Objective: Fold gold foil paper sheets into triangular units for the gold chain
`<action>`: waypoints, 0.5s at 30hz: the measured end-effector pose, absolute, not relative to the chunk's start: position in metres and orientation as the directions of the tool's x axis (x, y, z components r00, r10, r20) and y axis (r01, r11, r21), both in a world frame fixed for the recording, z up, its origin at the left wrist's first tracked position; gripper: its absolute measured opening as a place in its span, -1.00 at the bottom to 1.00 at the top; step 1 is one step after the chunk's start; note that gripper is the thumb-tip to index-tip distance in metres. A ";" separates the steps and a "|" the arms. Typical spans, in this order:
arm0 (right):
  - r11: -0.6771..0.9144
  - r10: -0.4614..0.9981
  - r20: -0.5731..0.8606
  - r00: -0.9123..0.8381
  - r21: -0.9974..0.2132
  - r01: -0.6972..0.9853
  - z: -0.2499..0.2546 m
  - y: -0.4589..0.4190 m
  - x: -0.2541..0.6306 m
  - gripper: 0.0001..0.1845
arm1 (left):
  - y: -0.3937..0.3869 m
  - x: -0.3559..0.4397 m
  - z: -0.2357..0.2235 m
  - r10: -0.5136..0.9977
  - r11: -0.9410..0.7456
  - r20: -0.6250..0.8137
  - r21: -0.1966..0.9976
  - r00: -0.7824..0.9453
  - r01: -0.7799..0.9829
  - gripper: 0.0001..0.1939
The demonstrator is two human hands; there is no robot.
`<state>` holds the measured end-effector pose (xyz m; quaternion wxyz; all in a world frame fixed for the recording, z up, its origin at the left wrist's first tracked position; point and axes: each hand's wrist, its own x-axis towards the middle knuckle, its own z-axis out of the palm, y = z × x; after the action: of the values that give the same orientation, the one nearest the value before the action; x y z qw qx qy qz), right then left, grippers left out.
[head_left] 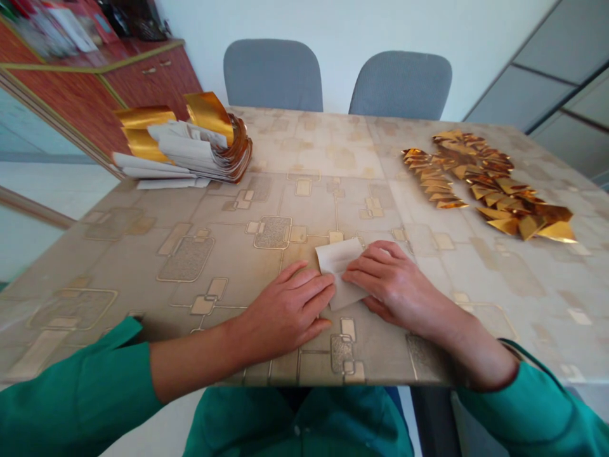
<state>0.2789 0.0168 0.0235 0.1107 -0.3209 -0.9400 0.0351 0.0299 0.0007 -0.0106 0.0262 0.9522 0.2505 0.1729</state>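
A small, pale sheet of paper [351, 293] lies near the table's front edge, with a crease or fold line across it. My left hand [297, 301] rests palm down at its left edge, the fingers close together and the fingertips on the paper. From the right, my right hand [387, 282] grips the same paper with bent fingers, its thumb low at the near edge. Part of the sheet's right side is hidden under the right hand. Whether the underside of this sheet is gold cannot be seen.
A thick stack of gold-and-white paper [185, 149] stands at the back left. Folded gold paper pieces [495, 184] lie in curved rows at the right. A patterned cloth [228, 228] covers the table. Behind it are two grey chairs [273, 75] and a reddish wooden cabinet [155, 82].
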 end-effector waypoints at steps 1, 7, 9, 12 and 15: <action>0.794 0.607 0.189 -0.772 -0.141 0.591 0.024 0.016 0.281 -0.68 | 0.001 0.030 -0.010 0.489 -0.872 0.312 0.138 0.815 0.470 -0.63; 0.787 0.616 0.213 -0.759 -0.125 0.604 0.021 0.011 0.301 -0.54 | 0.002 0.029 -0.006 0.521 -0.854 0.269 0.174 0.810 0.491 -0.66; 0.784 0.616 0.243 -0.749 -0.101 0.613 0.019 0.012 0.309 -0.56 | 0.002 0.029 -0.006 0.525 -0.851 0.265 0.183 0.809 0.492 -0.65; 0.787 0.604 0.277 -0.747 -0.063 0.614 0.015 0.012 0.318 -0.59 | 0.002 0.030 -0.007 0.528 -0.849 0.258 0.186 0.809 0.495 -0.63; 0.781 0.609 0.283 -0.740 -0.055 0.622 0.011 0.011 0.322 -0.62 | 0.004 0.029 -0.006 0.530 -0.847 0.248 0.182 0.811 0.499 -0.59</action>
<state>0.3219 0.0113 0.0115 0.1443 -0.3301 -0.9326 -0.0214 0.0294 0.0035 -0.0063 0.0541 0.9499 0.2709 0.1462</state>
